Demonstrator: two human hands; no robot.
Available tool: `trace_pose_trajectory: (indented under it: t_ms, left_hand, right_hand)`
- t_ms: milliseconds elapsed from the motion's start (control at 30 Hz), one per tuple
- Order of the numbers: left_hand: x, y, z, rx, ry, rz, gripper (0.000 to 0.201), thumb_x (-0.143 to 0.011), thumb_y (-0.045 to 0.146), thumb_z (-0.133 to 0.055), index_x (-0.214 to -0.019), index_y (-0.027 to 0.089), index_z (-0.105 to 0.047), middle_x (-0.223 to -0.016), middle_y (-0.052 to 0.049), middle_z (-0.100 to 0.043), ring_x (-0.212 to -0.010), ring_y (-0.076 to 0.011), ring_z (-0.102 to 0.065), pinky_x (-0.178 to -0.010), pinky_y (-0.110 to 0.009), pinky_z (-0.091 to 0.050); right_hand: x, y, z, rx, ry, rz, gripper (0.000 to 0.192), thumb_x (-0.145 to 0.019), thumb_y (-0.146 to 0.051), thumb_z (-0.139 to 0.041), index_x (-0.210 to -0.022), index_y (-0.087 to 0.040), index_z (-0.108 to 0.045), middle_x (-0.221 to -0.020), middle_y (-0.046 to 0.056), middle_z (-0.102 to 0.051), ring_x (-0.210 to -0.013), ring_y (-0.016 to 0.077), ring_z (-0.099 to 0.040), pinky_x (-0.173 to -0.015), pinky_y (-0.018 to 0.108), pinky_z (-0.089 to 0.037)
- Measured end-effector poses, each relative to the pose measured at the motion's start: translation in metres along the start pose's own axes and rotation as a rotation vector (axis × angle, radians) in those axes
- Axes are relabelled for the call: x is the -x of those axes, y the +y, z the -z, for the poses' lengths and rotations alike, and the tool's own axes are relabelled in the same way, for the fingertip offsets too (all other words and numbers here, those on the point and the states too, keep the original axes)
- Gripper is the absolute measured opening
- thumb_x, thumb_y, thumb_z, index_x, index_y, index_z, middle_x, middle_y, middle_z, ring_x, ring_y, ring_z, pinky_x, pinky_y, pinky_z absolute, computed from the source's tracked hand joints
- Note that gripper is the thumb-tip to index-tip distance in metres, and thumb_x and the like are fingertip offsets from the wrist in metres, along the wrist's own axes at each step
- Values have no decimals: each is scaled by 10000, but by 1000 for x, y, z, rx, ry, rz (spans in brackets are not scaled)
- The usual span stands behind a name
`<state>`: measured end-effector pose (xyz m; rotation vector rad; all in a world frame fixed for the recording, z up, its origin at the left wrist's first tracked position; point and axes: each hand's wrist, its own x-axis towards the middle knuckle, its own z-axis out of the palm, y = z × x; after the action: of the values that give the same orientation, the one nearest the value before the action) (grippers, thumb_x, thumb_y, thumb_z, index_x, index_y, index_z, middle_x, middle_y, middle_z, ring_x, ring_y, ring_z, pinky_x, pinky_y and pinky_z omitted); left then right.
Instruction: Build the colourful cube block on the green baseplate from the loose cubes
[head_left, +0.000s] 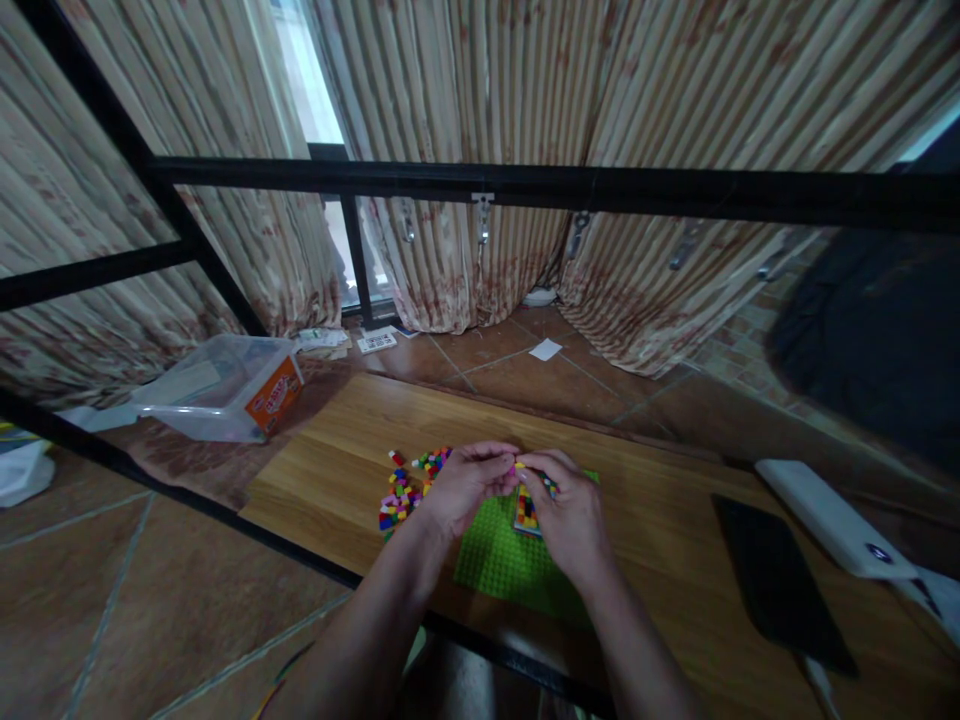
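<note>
My left hand (476, 485) and my right hand (566, 505) meet above a green studded baseplate (499, 560). Both sets of fingers are pinched together at the tips. A small pink toy brick (515, 470) shows at the left fingertips, and a tiny yellow toy brick (520, 465) at the right ones; whether the two are joined cannot be made out. Under my right hand, partly hidden by it, is a block of multicoloured bricks (527, 512) on the baseplate. Left of my left hand lies a loose pile of small coloured bricks (403, 495).
The wooden table (645, 500) carries a black phone-like slab (780, 580) and a white power bank (832, 515) with cables at the right. A clear plastic box (217, 385) stands beyond the left end. A black metal bar (525, 182) crosses before the curtains.
</note>
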<state>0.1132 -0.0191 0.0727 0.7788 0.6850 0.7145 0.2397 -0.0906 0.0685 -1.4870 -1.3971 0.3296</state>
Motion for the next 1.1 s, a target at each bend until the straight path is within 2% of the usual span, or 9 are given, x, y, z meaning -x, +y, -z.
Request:
trace_pose_trajectory:
  t_ms: [167,300,333,400,467,600,733,833,1100]
  left_hand:
    - [0,-4,-6,50,109,21,254,-629,213,-803,-829,114,-682,-716,-42,-692,-625,-106,-632,-663,-240,-500]
    - [-4,-5,-3,-152,226,-64,47,-718,155,-649,-756,134,-667,-638,-4,-634,-545,-77,-556,-577,-205,-447]
    - [-6,-7,-1,-224,237,-79,67,-730,142,-605,-747,140,-671,-605,13,-603,-513,-72,-524,-546,-200,-424]
    - [-10,-12,3,-388,224,-96,174,-746,121,-527,-779,152,-695,-575,30,-569,-469,-72,-472,-508,-205,-393]
    - [-14,-19,7,-570,198,-130,281,-749,106,-484,-882,165,-723,-614,23,-610,-484,-91,-489,-532,-222,-420]
    - [-15,-25,9,-845,153,-242,417,-759,98,-461,-1076,180,-720,-919,-31,-737,-795,-167,-657,-816,-283,-508]
    - [-7,-22,1,-975,72,-264,476,-798,104,-411,-1187,163,-680,-1111,-58,-723,-1023,-198,-657,-974,-310,-467]
    - [-1,-20,-4,-1037,17,-262,488,-823,115,-384,-1221,179,-660,-1125,-49,-721,-1022,-191,-662,-968,-302,-472]
    - [-2,-21,-5,-1049,10,-265,468,-823,121,-406,-1201,201,-671,-959,-16,-743,-885,-178,-669,-912,-279,-487]
  right_hand:
    - [-2,6,4,55,107,-23,164,-889,-302,-544,-894,-219,-685,-919,42,-680,-902,190,-620,-831,327,-466]
    - [-5,15,13,147,110,-55,216,-908,-315,-506,-928,-199,-687,-959,64,-681,-919,199,-622,-851,338,-466]
    - [-6,16,14,187,97,-57,224,-912,-310,-499,-935,-195,-690,-966,67,-679,-924,204,-619,-856,342,-463]
    - [-9,18,15,274,50,-40,227,-914,-291,-492,-944,-191,-694,-972,71,-673,-938,215,-603,-869,353,-454]
    - [-10,20,13,373,-17,-6,219,-914,-262,-492,-940,-194,-698,-977,73,-666,-957,228,-580,-882,363,-444]
    - [-13,22,4,577,-145,41,196,-898,-195,-508,-865,-201,-701,-976,74,-661,-966,243,-543,-882,365,-427]
    - [-16,23,-1,689,-195,32,190,-891,-168,-514,-827,-199,-691,-959,75,-661,-959,240,-527,-873,356,-415]
    - [-19,22,0,725,-212,9,190,-890,-158,-511,-815,-192,-683,-941,77,-657,-952,236,-524,-870,350,-411]
    - [-26,25,2,679,-271,11,218,-875,-138,-489,-804,-187,-690,-952,85,-654,-943,236,-545,-864,352,-421]
